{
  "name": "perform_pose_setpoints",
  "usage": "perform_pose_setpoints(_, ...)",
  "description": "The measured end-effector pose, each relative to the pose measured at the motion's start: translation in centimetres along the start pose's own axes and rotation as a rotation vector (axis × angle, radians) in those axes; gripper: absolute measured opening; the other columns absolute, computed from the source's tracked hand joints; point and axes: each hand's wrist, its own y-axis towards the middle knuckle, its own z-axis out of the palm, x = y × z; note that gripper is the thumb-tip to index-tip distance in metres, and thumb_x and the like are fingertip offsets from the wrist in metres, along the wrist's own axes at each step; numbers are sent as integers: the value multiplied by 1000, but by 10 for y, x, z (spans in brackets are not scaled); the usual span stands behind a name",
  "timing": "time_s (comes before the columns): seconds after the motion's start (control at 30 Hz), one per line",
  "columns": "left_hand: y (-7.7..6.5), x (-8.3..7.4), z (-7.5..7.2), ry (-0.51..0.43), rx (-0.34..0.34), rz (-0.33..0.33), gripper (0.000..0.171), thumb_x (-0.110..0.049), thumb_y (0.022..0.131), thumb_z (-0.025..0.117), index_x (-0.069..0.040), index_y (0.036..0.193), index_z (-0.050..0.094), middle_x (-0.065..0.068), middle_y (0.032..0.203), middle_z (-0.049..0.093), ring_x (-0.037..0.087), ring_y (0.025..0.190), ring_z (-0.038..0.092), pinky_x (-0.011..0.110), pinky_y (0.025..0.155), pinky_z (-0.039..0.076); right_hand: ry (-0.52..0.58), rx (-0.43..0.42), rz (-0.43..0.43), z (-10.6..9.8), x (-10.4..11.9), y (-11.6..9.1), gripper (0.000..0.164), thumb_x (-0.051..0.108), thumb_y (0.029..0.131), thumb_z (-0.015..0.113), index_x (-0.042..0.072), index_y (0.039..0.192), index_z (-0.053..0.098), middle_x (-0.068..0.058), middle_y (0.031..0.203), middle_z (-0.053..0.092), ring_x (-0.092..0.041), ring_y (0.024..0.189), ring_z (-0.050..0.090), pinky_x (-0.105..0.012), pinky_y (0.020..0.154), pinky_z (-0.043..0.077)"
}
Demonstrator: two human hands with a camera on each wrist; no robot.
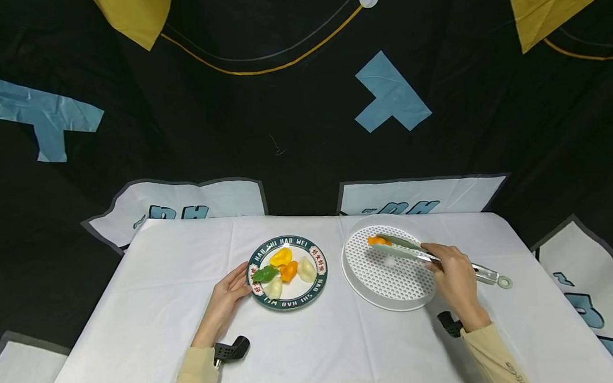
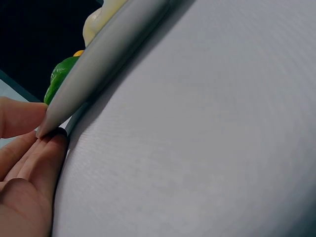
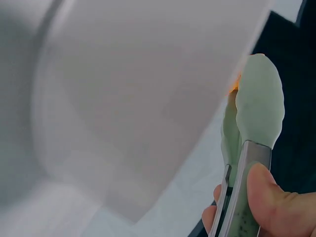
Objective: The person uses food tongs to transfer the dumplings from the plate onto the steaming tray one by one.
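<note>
A plate (image 1: 290, 304) with a green lettered rim bears a yellow pepper (image 1: 280, 257), an orange pepper (image 1: 288, 271), a green pepper (image 1: 265, 274) and two pale, bulb-like pieces (image 1: 306, 269). My left hand (image 1: 231, 291) pinches its left rim, thumb above and fingers below, as the left wrist view shows. My right hand (image 1: 454, 276) grips metal tongs (image 3: 245, 163) with pale green tips. Between the tips, over a white perforated round tray (image 1: 384, 277), is a small orange piece (image 1: 379, 240); whether it touches the tray I cannot tell.
A white cloth (image 1: 315, 353) covers the table. The perforated tray stands to the right of the plate, a short gap between them. Behind the table hangs a black backdrop (image 1: 293, 128) with blue and yellow shapes.
</note>
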Motion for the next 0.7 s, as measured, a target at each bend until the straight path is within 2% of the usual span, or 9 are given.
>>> perform_pose_setpoints(0.2, -1, -3, 1, -17, 9, -11, 64, 9, 91, 48, 4, 149, 21, 22, 153, 22, 29, 139, 27, 22, 105, 35, -52, -21, 22, -5, -14, -2, 40, -12, 71, 72, -3, 110, 68, -22, 108, 66, -40, 96, 59, -53, 76, 45)
perform_pose_setpoints(0.33, -1, -3, 1, -17, 14, -10, 64, 8, 91, 48, 4, 149, 20, 23, 154, 20, 29, 140, 25, 24, 107, 33, -90, -25, 50, -7, -21, -4, 38, -12, 72, 72, -4, 109, 68, -23, 107, 66, -41, 96, 58, -54, 78, 45)
perform_pose_setpoints(0.7, 0, -2, 1, -2, -3, -15, 64, 8, 91, 48, 4, 149, 22, 22, 153, 22, 29, 139, 26, 18, 102, 37, -160, -35, 63, -8, -31, -3, 36, -15, 70, 67, -7, 105, 68, -25, 104, 66, -43, 93, 59, -55, 74, 45)
